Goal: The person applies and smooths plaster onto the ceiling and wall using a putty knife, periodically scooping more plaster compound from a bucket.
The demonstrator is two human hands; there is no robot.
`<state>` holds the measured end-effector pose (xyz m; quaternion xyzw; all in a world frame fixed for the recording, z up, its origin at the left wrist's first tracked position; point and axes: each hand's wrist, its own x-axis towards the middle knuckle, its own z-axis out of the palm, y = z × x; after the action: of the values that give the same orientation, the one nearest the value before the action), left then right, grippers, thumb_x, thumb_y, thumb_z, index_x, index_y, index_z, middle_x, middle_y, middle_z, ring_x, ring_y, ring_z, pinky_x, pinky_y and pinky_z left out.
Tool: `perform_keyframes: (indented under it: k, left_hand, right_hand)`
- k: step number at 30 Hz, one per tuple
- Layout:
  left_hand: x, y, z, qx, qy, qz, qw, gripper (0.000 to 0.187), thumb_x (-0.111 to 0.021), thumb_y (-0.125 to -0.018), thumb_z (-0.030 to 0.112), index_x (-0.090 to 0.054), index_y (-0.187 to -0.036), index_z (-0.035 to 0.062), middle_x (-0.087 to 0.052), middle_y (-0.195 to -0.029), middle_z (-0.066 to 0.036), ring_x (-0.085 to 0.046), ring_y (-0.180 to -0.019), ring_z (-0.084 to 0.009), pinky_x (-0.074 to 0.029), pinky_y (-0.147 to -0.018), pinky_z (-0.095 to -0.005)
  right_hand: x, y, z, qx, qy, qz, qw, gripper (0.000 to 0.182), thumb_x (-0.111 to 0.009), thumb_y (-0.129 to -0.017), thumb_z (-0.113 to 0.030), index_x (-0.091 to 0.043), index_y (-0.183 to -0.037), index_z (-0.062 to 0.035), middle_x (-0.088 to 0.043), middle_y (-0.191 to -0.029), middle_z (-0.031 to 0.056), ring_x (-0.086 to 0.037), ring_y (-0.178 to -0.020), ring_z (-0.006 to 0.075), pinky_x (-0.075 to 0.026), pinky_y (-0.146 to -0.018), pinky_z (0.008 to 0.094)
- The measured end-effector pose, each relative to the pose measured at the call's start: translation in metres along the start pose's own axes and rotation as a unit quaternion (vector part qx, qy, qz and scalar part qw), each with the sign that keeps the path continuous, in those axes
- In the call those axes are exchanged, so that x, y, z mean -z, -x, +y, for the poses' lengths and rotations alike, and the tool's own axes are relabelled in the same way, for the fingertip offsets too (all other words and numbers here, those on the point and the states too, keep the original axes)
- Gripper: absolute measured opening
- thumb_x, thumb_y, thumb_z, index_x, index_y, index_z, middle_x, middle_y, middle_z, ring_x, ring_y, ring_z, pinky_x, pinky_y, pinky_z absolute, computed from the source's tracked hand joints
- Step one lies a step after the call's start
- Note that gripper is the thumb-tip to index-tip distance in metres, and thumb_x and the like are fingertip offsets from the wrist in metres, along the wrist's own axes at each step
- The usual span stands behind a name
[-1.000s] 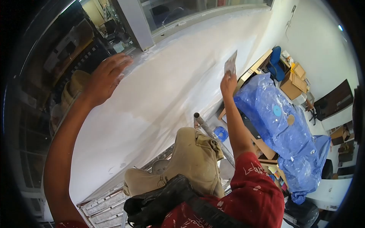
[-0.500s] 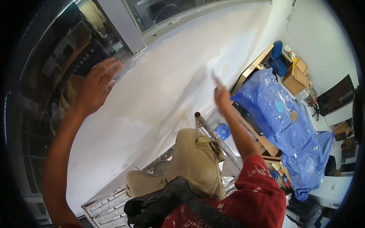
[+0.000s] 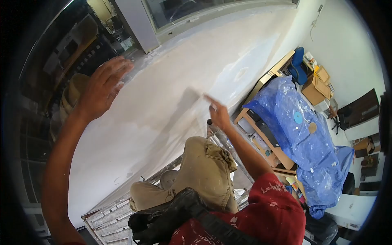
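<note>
My left hand point(image 3: 102, 87) is raised at the window ledge point(image 3: 143, 61), its whitened fingers stretched out and nothing visible in them. In front of the pale, patchy wall point(image 3: 163, 98), my right hand point(image 3: 218, 114) has its index finger extended and the other fingers curled. Something thin and blurred seems to be at its fingertips, too indistinct to make out against the dark shadow on the wall. Both hands have white smears. My bent knee point(image 3: 196, 163), in tan trousers, is below them.
A metal tube point(image 3: 210, 122) of the scaffold stands by my knee, with slatted planks point(image 3: 110, 222) at the lower left. Blue plastic sheeting point(image 3: 302, 134) covers furniture at the right. Beyond it are cardboard boxes point(image 3: 316, 90) and a blue chair point(image 3: 298, 67). Dark glass is at the left.
My right hand has moved left and down across the wall, from over its bluish patch to the beige area. My left hand stays near the ledge. The view has shifted slightly.
</note>
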<state>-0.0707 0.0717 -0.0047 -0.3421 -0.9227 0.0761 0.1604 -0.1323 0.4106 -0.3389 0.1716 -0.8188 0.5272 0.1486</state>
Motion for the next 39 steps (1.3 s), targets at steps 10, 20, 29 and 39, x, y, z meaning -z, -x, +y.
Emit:
perform_keyframes:
  k: [10, 20, 29, 39]
  left_hand:
    - [-0.001, 0.0, 0.002, -0.006, -0.008, 0.011, 1.0, 0.054, -0.057, -0.092, 0.002, -0.047, -0.145, 0.0102, -0.046, -0.148, -0.013, -0.041, -0.14, -0.0322, -0.034, -0.115, -0.0463]
    - [-0.002, 0.001, 0.002, 0.003, -0.011, 0.015, 1.0, 0.053, -0.059, -0.092, 0.005, -0.047, -0.144, 0.0106, -0.046, -0.147, -0.013, -0.041, -0.139, -0.0326, -0.035, -0.115, -0.0464]
    - [-0.01, 0.005, -0.002, -0.009, -0.016, 0.049, 0.999, 0.053, -0.058, -0.094, 0.007, -0.046, -0.145, 0.0126, -0.045, -0.147, -0.01, -0.041, -0.139, -0.0299, -0.036, -0.116, -0.0452]
    - [-0.016, 0.005, -0.006, -0.007, -0.042, 0.041, 0.998, 0.048, -0.054, -0.099, 0.014, -0.045, -0.146, 0.0143, -0.045, -0.148, -0.009, -0.04, -0.14, -0.029, -0.035, -0.117, -0.0437]
  right_hand:
    - [0.116, -0.197, 0.048, 0.063, 0.072, 0.317, 0.944, 0.05, -0.045, -0.088, -0.004, -0.057, -0.136, -0.0045, -0.068, -0.112, 0.028, -0.069, -0.089, 0.0354, -0.053, -0.081, 0.0404]
    - [-0.027, 0.02, -0.084, 0.062, -0.047, -0.004, 0.997, 0.055, -0.054, -0.086, 0.004, -0.056, -0.139, -0.0098, -0.058, -0.137, 0.0185, -0.055, -0.127, 0.0357, -0.044, -0.106, 0.0416]
    - [0.071, -0.047, -0.009, -0.189, -0.498, 0.129, 0.836, 0.034, -0.05, -0.095, -0.014, -0.054, -0.126, -0.002, -0.062, -0.11, 0.0079, -0.062, -0.098, 0.0192, -0.053, -0.08, 0.034]
    - [0.026, -0.013, -0.021, -0.173, -0.374, 0.129, 0.902, 0.034, -0.053, -0.091, -0.011, -0.059, -0.124, -0.0026, -0.066, -0.103, 0.0053, -0.062, -0.09, 0.0164, -0.05, -0.075, 0.0296]
